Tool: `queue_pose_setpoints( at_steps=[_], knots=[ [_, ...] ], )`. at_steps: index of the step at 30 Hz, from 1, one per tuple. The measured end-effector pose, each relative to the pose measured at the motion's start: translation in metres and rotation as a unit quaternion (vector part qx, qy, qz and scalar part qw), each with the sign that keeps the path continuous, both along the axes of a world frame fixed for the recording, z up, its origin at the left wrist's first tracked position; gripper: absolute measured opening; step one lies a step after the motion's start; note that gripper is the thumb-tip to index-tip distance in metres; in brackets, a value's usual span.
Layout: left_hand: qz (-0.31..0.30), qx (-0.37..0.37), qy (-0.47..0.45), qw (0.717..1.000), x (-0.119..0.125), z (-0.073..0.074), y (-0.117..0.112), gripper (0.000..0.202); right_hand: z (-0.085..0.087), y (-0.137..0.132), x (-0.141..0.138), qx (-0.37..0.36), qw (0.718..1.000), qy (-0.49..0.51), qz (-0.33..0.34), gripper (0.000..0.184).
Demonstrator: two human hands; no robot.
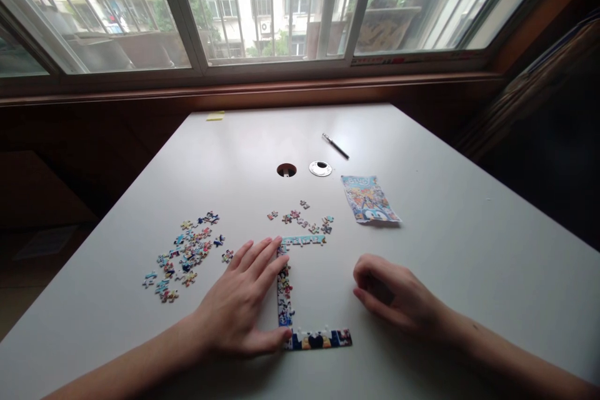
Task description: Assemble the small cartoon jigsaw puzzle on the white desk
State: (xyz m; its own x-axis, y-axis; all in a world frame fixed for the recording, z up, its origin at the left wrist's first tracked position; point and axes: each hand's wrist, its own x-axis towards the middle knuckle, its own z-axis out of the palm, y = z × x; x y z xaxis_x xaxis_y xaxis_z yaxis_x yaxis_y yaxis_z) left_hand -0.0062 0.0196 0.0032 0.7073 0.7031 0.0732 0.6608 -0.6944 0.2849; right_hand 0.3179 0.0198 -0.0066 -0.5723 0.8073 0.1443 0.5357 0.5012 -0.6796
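Colourful cardboard jigsaw border point(284, 290), joined as a top strip, a left column and a bottom strip, is laid near the front middle of the white rectangular table point(469, 231). Its left column is touched by the left hand point(241, 306), which is spread flat with nothing gripped. The right hand point(391, 294) is rested on the table apart from the border, fingers curled under; whether a piece is held cannot be told. A scatter of loose pieces point(187, 253) is seen further left, and a printed picture leaflet point(369, 200) farther back right.
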Motion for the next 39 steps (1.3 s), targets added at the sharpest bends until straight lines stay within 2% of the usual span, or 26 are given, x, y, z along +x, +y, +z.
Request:
queue_pose_setpoints(
  at_steps=[20,31,39],
  knots=[
    [-0.01,-0.003,0.039,0.999,-0.0006,0.0,0.001,0.089,0.0015,0.0003,-0.0013,0.019,1.0,-0.001,0.017,0.008],
    [-0.01,0.0,0.024,1.0,-0.0004,-0.0008,0.0008,0.089,0.0018,-0.0001,-0.0002,0.01,1.0,-0.007,0.027,0.009],
    [-0.004,-0.028,0.013,1.0,0.0,0.0009,0.001,0.078,-0.0008,0.0006,0.0001,0.002,1.0,-0.007,0.03,0.009]
  ],
)
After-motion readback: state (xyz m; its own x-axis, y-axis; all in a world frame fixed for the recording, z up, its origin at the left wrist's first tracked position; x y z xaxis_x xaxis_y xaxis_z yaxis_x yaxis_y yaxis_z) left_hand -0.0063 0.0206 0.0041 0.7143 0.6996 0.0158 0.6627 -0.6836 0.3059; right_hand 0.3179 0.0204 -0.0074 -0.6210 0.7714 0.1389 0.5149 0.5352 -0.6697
